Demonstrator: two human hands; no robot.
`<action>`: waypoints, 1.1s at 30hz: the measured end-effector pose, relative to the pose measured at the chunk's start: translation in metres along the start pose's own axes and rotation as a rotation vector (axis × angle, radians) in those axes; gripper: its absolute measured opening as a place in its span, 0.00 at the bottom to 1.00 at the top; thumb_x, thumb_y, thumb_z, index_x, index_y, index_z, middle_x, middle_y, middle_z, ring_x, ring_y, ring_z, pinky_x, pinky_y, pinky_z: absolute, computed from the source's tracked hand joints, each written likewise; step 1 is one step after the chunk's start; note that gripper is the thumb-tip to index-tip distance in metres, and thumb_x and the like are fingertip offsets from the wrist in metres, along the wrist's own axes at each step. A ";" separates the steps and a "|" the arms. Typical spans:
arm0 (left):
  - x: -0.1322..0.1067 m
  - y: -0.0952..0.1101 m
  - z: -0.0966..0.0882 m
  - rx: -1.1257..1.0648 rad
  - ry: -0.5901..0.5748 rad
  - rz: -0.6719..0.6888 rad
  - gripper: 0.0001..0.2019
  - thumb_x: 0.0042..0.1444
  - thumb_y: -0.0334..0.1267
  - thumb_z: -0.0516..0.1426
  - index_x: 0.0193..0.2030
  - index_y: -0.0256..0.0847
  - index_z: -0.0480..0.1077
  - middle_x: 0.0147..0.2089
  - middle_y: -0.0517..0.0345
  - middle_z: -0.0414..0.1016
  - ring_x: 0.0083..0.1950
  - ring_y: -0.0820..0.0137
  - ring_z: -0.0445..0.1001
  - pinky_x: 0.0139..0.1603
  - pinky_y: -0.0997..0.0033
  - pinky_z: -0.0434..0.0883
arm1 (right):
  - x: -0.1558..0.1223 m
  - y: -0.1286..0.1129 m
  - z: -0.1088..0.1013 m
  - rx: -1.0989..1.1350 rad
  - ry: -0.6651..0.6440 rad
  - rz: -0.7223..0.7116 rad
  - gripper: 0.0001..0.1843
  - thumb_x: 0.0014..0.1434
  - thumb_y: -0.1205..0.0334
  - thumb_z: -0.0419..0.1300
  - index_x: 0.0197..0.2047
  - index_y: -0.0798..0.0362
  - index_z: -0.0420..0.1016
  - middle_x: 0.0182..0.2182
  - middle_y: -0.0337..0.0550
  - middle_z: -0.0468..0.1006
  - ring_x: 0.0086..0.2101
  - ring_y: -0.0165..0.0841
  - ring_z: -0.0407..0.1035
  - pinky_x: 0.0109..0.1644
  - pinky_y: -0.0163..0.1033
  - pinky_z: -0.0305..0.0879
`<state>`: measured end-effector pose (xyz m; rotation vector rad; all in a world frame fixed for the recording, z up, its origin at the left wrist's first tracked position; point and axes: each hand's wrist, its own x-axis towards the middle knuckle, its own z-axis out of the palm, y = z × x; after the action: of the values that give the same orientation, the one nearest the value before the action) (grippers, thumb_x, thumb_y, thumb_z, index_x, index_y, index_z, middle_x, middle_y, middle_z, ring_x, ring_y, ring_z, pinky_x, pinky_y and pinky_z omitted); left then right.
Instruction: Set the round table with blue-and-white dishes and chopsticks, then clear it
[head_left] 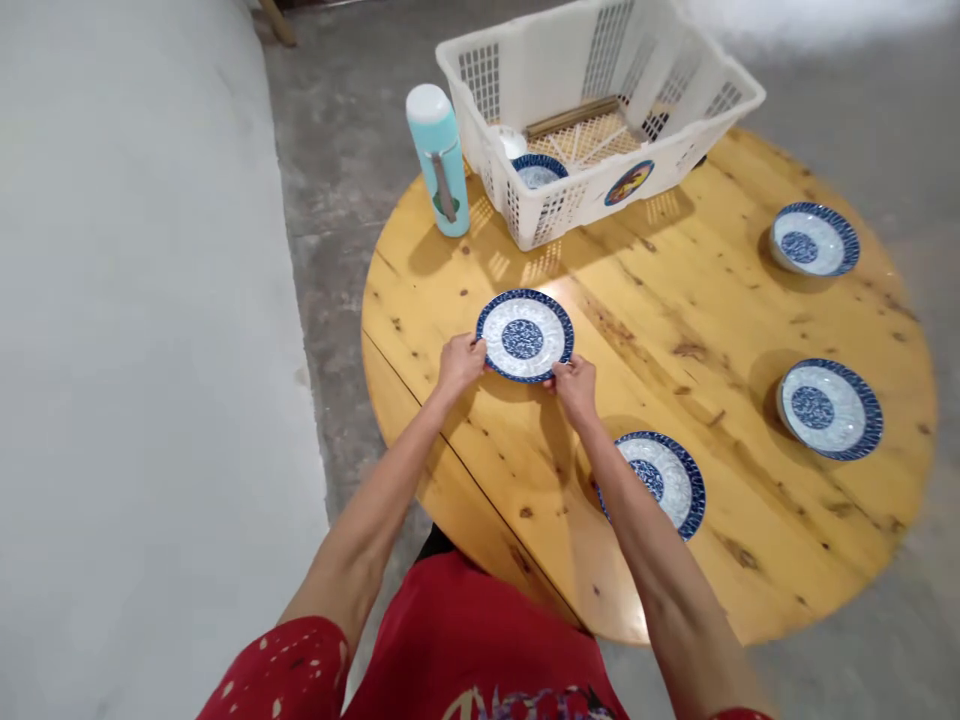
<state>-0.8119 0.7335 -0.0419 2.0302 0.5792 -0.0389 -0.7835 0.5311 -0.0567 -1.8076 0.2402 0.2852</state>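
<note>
A blue-and-white plate (523, 340) with a dark blue rim is held between both hands, over the left part of the round wooden table (517, 480). My left hand (461, 362) is closed on its left edge. On its lower right edge, my right hand (574, 388) grips with thumb on top. Whether the plate's underside touches the table I cannot tell. Partly hidden under my right forearm lies a second plate (679, 485) of the same pattern.
Two patterned bowls (815, 240) (830, 408) stand along the table's right side. At the back, a white plastic crate (592, 200) holds a blue-rimmed dish (540, 172), a small white item and brown sticks. Left of it stands a light blue flask (441, 165). A white wall (150, 350) borders the left.
</note>
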 end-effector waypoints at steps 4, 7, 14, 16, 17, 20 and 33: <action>0.016 -0.024 -0.041 -0.016 0.001 -0.011 0.12 0.55 0.41 0.50 0.27 0.40 0.69 0.24 0.58 0.75 0.26 0.67 0.75 0.28 0.73 0.69 | -0.005 -0.006 0.052 -0.002 -0.006 0.030 0.06 0.48 0.61 0.53 0.32 0.51 0.65 0.19 0.35 0.71 0.20 0.32 0.70 0.22 0.32 0.63; 0.029 -0.034 -0.053 -0.034 -0.038 -0.004 0.12 0.55 0.42 0.50 0.27 0.40 0.68 0.23 0.58 0.75 0.25 0.67 0.75 0.28 0.74 0.68 | -0.008 -0.009 0.070 -0.026 0.034 0.027 0.07 0.50 0.61 0.52 0.34 0.51 0.65 0.19 0.35 0.71 0.20 0.32 0.70 0.22 0.32 0.63; 0.049 -0.038 -0.063 -0.008 -0.163 0.079 0.12 0.55 0.41 0.49 0.24 0.41 0.66 0.20 0.58 0.74 0.23 0.67 0.74 0.26 0.73 0.67 | -0.018 -0.008 0.081 -0.131 0.120 0.026 0.05 0.54 0.59 0.53 0.35 0.49 0.63 0.21 0.35 0.71 0.21 0.34 0.72 0.23 0.33 0.64; 0.052 -0.039 -0.065 0.003 -0.191 0.085 0.12 0.55 0.41 0.50 0.24 0.41 0.66 0.20 0.58 0.74 0.23 0.67 0.74 0.27 0.73 0.68 | -0.020 -0.007 0.084 -0.133 0.141 0.028 0.05 0.55 0.58 0.53 0.34 0.49 0.62 0.20 0.35 0.71 0.21 0.34 0.72 0.24 0.34 0.65; 0.053 -0.039 -0.066 0.007 -0.204 0.087 0.12 0.55 0.41 0.50 0.24 0.41 0.66 0.20 0.58 0.74 0.24 0.67 0.74 0.28 0.73 0.68 | -0.021 -0.006 0.085 -0.131 0.151 0.029 0.05 0.55 0.58 0.53 0.34 0.49 0.61 0.20 0.34 0.70 0.20 0.34 0.72 0.24 0.34 0.65; 0.056 -0.039 -0.067 0.023 -0.238 0.096 0.11 0.55 0.40 0.49 0.24 0.41 0.67 0.20 0.59 0.74 0.24 0.66 0.75 0.29 0.73 0.68 | -0.024 -0.004 0.087 -0.136 0.171 0.036 0.04 0.56 0.59 0.53 0.34 0.48 0.60 0.18 0.33 0.69 0.19 0.34 0.71 0.23 0.34 0.63; 0.055 -0.040 -0.062 -0.022 -0.223 0.074 0.11 0.54 0.43 0.50 0.29 0.39 0.68 0.25 0.56 0.74 0.27 0.65 0.75 0.29 0.70 0.72 | -0.036 -0.004 0.096 0.006 0.192 0.121 0.08 0.64 0.58 0.53 0.45 0.51 0.66 0.20 0.32 0.72 0.21 0.31 0.71 0.27 0.33 0.67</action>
<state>-0.7931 0.8225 -0.0570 1.9915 0.3619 -0.2112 -0.8234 0.6257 -0.0649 -1.8189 0.4857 0.1956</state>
